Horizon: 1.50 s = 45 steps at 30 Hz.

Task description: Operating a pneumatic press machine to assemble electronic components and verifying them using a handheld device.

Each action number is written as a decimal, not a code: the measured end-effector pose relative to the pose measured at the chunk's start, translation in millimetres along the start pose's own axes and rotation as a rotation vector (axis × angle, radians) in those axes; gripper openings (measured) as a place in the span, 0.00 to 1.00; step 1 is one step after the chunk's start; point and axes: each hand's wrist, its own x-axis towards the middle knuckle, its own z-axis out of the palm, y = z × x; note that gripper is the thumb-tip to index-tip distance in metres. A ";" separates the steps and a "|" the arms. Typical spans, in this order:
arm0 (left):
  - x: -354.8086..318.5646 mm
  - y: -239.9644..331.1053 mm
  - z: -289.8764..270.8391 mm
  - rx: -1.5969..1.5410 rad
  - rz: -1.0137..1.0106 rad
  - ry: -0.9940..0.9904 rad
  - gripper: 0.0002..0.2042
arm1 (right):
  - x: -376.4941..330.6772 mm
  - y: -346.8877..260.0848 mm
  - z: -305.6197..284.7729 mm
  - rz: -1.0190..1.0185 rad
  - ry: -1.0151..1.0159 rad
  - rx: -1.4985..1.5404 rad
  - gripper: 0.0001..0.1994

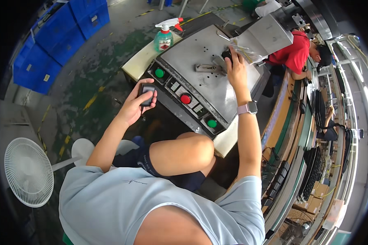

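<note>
Small black part point(146, 94) pinched in left hand point(135, 105) fingers, held left of grey press counter point(200, 81). Another black part point(226, 54) far on plate, under right hand point(235, 67), fingers curled onto it. 2 green buttons point(159, 73), 1 red button point(185, 99) along near edge.

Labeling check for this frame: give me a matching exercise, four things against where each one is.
Things:
1. spray bottle
2. red button
3. white fan
4. small dark part

Places:
A. on the floor at the person's left
B. in the left hand
C. on the machine's front panel, between two green buttons
D. standing at the far left corner of the machine

Pairs: 1-D, 2-C, 3-A, 4-B
</note>
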 end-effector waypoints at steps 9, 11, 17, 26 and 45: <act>59.3 -34.6 -9.8 0.580 0.303 0.138 0.17 | 15.3 17.3 -35.2 0.036 -0.384 0.023 0.26; 72.0 -29.7 -9.0 0.772 0.390 0.177 0.17 | 21.2 21.0 -33.3 0.024 -0.452 -0.011 0.27; 73.0 -26.6 -17.6 0.941 0.704 0.290 0.18 | 0.0 -10.3 -32.4 0.067 -0.375 -0.171 0.33; 71.1 -12.2 -14.1 1.085 0.385 0.172 0.18 | -142.3 -115.3 -76.3 0.214 -0.599 -0.500 0.54; -58.0 -84.6 175.0 1.378 0.635 -0.723 0.22 | -386.9 -37.6 -451.4 1.474 0.101 -0.704 0.27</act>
